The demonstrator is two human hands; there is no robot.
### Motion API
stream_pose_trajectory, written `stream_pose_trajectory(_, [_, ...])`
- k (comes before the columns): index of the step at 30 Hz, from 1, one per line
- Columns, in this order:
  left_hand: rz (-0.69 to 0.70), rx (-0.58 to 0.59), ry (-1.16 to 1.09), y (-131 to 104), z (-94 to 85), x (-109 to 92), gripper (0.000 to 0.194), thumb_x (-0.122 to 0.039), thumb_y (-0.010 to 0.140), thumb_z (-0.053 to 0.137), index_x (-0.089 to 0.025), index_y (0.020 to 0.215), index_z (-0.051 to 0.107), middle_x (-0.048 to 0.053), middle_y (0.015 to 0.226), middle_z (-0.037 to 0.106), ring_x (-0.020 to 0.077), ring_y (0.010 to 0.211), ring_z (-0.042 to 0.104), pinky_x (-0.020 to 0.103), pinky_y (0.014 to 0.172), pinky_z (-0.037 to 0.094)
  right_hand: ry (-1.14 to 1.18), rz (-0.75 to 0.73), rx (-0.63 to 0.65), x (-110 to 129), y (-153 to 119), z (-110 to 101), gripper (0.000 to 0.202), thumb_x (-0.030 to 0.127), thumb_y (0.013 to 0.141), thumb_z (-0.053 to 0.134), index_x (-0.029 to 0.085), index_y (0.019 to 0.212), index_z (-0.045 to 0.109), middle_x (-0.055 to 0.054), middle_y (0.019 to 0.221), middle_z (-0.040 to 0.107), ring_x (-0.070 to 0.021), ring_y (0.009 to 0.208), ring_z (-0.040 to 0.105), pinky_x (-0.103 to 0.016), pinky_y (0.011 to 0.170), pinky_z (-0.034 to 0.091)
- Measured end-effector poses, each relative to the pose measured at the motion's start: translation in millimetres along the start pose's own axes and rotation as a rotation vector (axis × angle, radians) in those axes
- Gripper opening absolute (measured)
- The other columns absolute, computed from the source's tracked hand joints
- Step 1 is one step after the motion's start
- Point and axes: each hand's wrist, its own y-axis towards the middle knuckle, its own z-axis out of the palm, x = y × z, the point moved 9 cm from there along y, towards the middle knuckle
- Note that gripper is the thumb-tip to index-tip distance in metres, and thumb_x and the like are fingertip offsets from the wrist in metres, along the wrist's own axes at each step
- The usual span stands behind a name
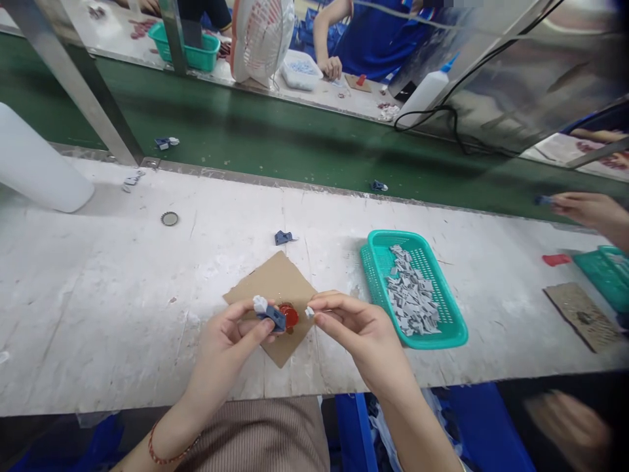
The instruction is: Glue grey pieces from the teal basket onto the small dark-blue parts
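Between thumb and fingers, my left hand [230, 341] grips a dark blue plastic part [272, 317] with a light grey piece on its upper left end. My right hand [361, 334] pinches a small light grey piece [309, 313] just to the right of that part, not touching it. Beneath both hands lies a square of brown cardboard [275, 278], with a red round cap [289, 316] on it that looks wet inside. A green basket [452, 334] of small grey pieces [410, 295] stands right of my right hand. Another dark blue part [284, 237] lies beyond the cardboard.
A green conveyor belt [275, 157] runs behind the table, carrying a few blue-and-grey parts [378, 186]. A bottle cap [170, 218] and a white bottle [39, 164] are at left. At right, a co-worker's hand [584, 210] holds a blue part over the belt. Another worker sits opposite, near a fan [263, 39].
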Motion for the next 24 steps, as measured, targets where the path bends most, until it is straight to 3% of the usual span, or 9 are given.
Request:
stream_pose_trajectory(4, [0.018,0.066,-0.007,0,20.6,0,0.021,-0.031,0.080,0.076,-0.024,0.100,0.075,0.005,0.104,0.077,0.0211,0.088,0.074,0.030,0.078,0.059,0.137,0.070,0.002,1,0,3,0.011,0.030,0.078,0.075,0.022,0.085,0.076,-0.004,0.086,0.077,-0.0177,0.080,0.073,-0.029,0.073,0.061])
stream_pose_trajectory(8, [0.038,0.100,-0.054,0,30.8,-2,0.019,-0.030,0.081,0.075,-0.024,0.100,0.074,0.003,0.103,0.078,0.0211,0.092,0.074,0.030,0.082,0.059,0.083,-0.011,0.002,14,-3,8,0.006,0.024,0.079,0.074,0.023,0.085,0.076,-0.003,0.088,0.076,-0.0160,0.080,0.072,-0.027,0.074,0.061])
stream_pose_trajectory(18, [0.052,0.061,-0.087,0,29.4,2,0.018,-0.029,0.080,0.077,-0.026,0.098,0.076,0.002,0.102,0.078,0.0209,0.095,0.074,0.031,0.088,0.059,-0.181,-0.195,-0.030,39,-14,12,0.010,0.018,0.085,0.068,0.024,0.088,0.076,-0.004,0.089,0.073,-0.0184,0.086,0.068,-0.032,0.076,0.058])
stream_pose_trajectory(24, [0.024,0.043,-0.098,0,28.2,8,0.025,-0.031,0.077,0.078,-0.026,0.102,0.077,0.005,0.108,0.077,0.0246,0.099,0.072,0.035,0.087,0.059,-0.107,-0.109,-0.002,29,-8,9,0.005,0.026,0.082,0.073,0.024,0.080,0.077,-0.005,0.086,0.072,-0.0200,0.086,0.067,-0.035,0.079,0.058])
